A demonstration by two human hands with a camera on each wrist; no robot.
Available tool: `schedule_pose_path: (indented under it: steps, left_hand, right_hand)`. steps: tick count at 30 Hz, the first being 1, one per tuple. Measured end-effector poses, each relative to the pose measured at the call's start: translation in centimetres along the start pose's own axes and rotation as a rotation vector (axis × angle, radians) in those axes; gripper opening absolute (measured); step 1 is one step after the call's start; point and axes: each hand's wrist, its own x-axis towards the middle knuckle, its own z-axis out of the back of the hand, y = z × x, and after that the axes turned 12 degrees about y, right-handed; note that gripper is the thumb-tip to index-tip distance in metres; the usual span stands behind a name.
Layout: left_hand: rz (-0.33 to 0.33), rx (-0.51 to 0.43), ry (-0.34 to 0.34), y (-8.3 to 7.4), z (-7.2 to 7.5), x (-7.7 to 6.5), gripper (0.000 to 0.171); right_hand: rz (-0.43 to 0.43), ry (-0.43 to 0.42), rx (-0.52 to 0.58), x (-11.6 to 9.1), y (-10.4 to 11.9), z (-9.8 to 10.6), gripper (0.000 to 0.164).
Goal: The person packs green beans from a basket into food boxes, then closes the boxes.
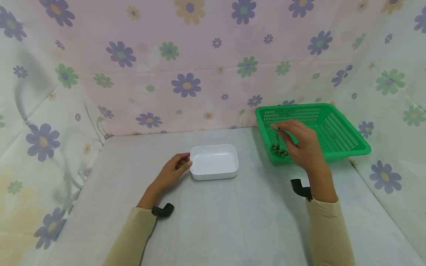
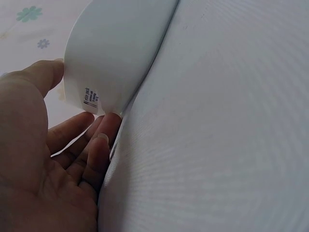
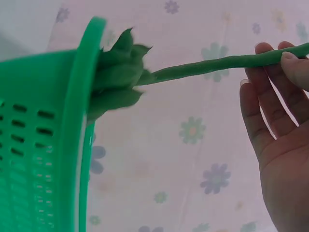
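My left hand (image 1: 170, 171) is at the left end of a small white rectangular dish (image 1: 214, 176) on the table. Its thumb is at the rim, while the other fingers lie against the outer wall and low edge. Small dark print marks that wall in the left wrist view. Over the near left corner of a green plastic basket (image 1: 362, 149), my right hand (image 1: 301, 146) pinches a long, thin green bean (image 3: 207, 66) between thumb and fingers. The bean's lower end overlaps a cluster of green pods (image 3: 118, 72) with pointed tips, which rise above the basket's rim.
A pale cloth covers the table (image 1: 226, 221). Behind it stands a flower-print curtain (image 1: 199, 59), with similar cloth at both sides. The slotted basket sits at the back right, apart from the dish. Each wrist carries a black mount (image 1: 163, 210).
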Motion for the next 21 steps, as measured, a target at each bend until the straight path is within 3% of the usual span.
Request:
schedule_pose_path:
  steps: [9, 21]
  left_hand:
    - [0.008, 0.03, -0.001, 0.0, 0.0, 0.0, 0.054]
    - [0.005, 0.029, 0.001, 0.0, -0.1, 0.0, 0.055]
  right_hand:
    - [0.081, 0.017, 0.071, 1.5, 1.8, -1.0, 0.034]
    - [0.099, 0.06, 0.101, 2.8, 3.2, -3.4, 0.035]
